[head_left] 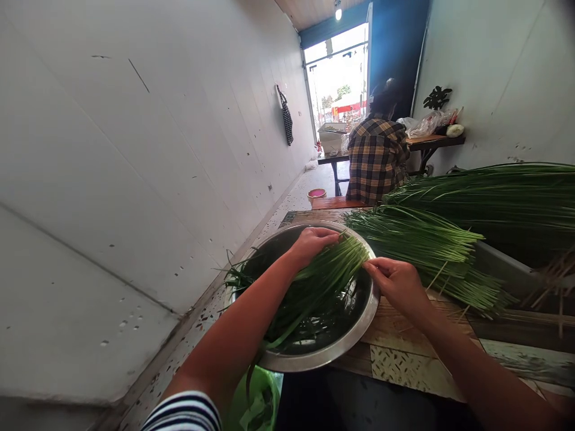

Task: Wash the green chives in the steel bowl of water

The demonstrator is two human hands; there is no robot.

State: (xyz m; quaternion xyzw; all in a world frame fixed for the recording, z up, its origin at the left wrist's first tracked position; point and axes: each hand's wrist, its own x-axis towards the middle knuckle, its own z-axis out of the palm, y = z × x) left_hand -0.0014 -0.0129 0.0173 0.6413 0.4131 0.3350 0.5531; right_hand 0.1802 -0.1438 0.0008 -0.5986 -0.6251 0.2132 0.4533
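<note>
Steel round basin (pixel 349 347), mid-frame: left hand (pixel 313 244) and right hand (pixel 399 284) pinch green chives (pixel 336 266) inside. Work seems unfinished; leafy green heaps (pixel 417 234) lie frame right.

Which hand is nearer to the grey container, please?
Right. The right hand is at the right rim of the bowl, left of the container; the left hand is farther, over the bowl.

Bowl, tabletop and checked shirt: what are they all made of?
The bowl looks like smooth, shiny metal, maybe steel: its grey rim gleams. The tabletop looks like patchwork wood with a grain, but it could be a printed sheet. The checked shirt seems to be soft, dull cloth, because it drapes over the person's back; which fibre, I can't tell.
</note>
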